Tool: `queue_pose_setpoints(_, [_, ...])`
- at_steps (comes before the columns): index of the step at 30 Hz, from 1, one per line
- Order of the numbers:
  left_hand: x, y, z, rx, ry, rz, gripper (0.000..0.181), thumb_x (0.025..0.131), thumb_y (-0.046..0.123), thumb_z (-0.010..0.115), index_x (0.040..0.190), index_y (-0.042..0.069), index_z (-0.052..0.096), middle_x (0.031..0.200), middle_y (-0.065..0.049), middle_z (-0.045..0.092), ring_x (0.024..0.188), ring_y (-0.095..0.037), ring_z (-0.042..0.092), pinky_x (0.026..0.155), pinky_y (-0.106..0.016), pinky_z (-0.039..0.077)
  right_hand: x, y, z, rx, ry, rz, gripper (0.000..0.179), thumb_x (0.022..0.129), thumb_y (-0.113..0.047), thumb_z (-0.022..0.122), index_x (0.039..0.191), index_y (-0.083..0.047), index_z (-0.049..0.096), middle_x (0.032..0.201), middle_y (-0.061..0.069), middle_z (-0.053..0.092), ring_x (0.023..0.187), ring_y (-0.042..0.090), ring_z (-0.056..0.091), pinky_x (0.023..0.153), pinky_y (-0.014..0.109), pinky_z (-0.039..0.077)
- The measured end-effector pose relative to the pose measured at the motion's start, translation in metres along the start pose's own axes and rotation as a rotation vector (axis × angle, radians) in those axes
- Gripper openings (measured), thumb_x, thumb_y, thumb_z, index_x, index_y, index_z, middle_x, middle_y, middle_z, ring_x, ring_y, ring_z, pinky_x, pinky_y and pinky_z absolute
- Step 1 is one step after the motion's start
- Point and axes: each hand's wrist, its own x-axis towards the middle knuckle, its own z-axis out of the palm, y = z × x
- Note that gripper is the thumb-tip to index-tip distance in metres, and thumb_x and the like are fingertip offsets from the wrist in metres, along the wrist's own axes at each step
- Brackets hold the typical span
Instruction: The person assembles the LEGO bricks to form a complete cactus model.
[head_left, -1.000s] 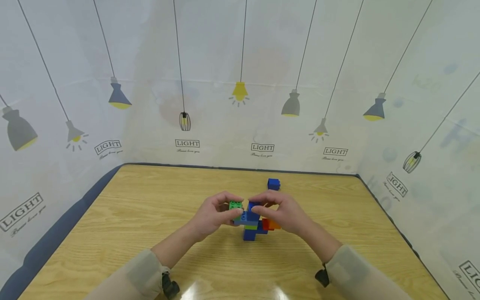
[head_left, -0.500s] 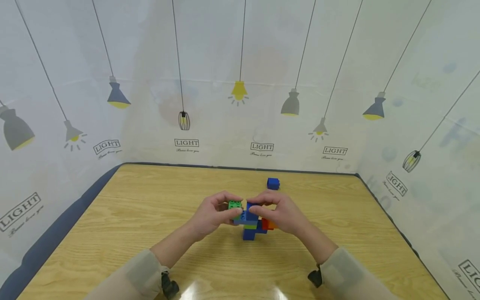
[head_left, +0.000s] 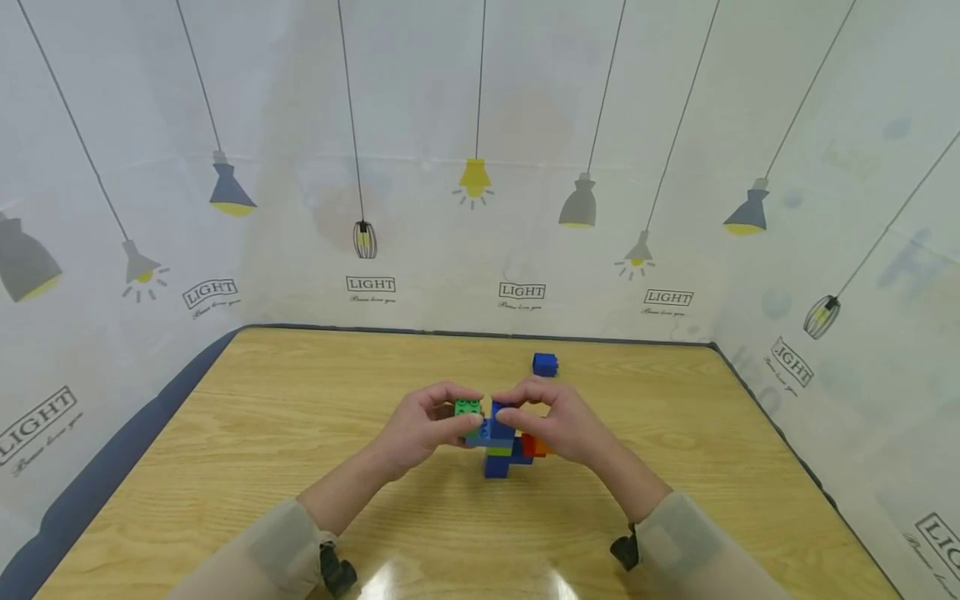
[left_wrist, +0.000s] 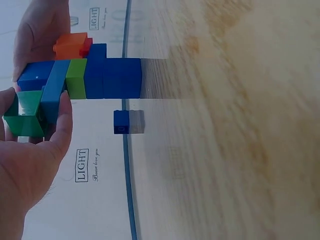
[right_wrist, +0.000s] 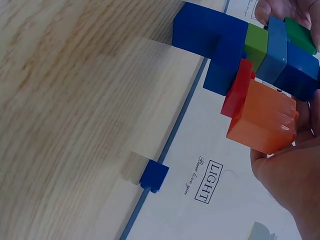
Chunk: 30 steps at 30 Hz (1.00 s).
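Note:
A toy building-block tower stands on the table between my hands. At its upper left, my left hand (head_left: 416, 429) pinches a green brick (left_wrist: 22, 120) between thumb and fingers. My right hand (head_left: 562, 425) pinches the dark blue brick (right_wrist: 298, 72) at the upper right. Both bricks sit on a lighter blue brick (left_wrist: 54, 87), which the left fingertips also touch. Beneath come a lime green brick (left_wrist: 76, 78) and dark blue bricks (left_wrist: 122, 78) down to the tabletop. A red brick (right_wrist: 237, 87) and an orange brick (right_wrist: 265, 117) jut out on the right, under my right hand.
One loose dark blue brick (head_left: 544, 364) lies on its side near the far edge of the wooden table (head_left: 300, 392). A pale wall sheet (head_left: 420, 125) printed with lamps rises behind the table and along its sides.
My right wrist has swung slightly inward, to the left. Both hands keep their holds, and the tower stays in place apart from a small drift of the head view.

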Motion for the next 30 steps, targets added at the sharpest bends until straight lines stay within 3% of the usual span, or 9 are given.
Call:
queue_pose_setpoints(5, [-0.0009, 0.0004, -0.0003, -0.004, 0.009, -0.008, 0.036, 0.104, 0.018, 0.078, 0.138, 0.008, 0.072, 0.114, -0.005, 0.072, 0.101, -0.02, 0.071, 0.088, -0.039, 0.07, 0.0002, 0.0005, -0.0001, 0.004, -0.011, 0.014, 0.027, 0.105, -0.028, 0.077, 0.128, -0.015, 0.081, 0.116, -0.002, 0.076, 0.114, 0.02, 0.067, 0.107, 0.047, 0.059])
queue_pose_setpoints(15, [-0.0003, -0.0006, -0.0009, -0.009, 0.012, -0.012, 0.036, 0.104, 0.018, 0.077, 0.138, 0.008, 0.071, 0.115, -0.005, 0.072, 0.102, -0.02, 0.071, 0.088, -0.039, 0.07, 0.0004, 0.0009, 0.0008, 0.004, -0.011, 0.017, 0.022, 0.105, -0.028, 0.077, 0.126, -0.022, 0.081, 0.119, -0.003, 0.077, 0.116, 0.02, 0.067, 0.108, 0.053, 0.059])
queue_pose_setpoints(30, [0.0011, -0.0022, -0.0001, -0.021, 0.011, -0.006, 0.035, 0.105, 0.016, 0.076, 0.138, 0.006, 0.071, 0.113, -0.003, 0.072, 0.1, -0.019, 0.069, 0.087, -0.036, 0.069, -0.001, 0.0026, 0.0008, 0.008, -0.007, 0.006, 0.023, 0.106, -0.027, 0.076, 0.127, -0.02, 0.08, 0.123, -0.001, 0.077, 0.119, 0.022, 0.067, 0.108, 0.055, 0.059])
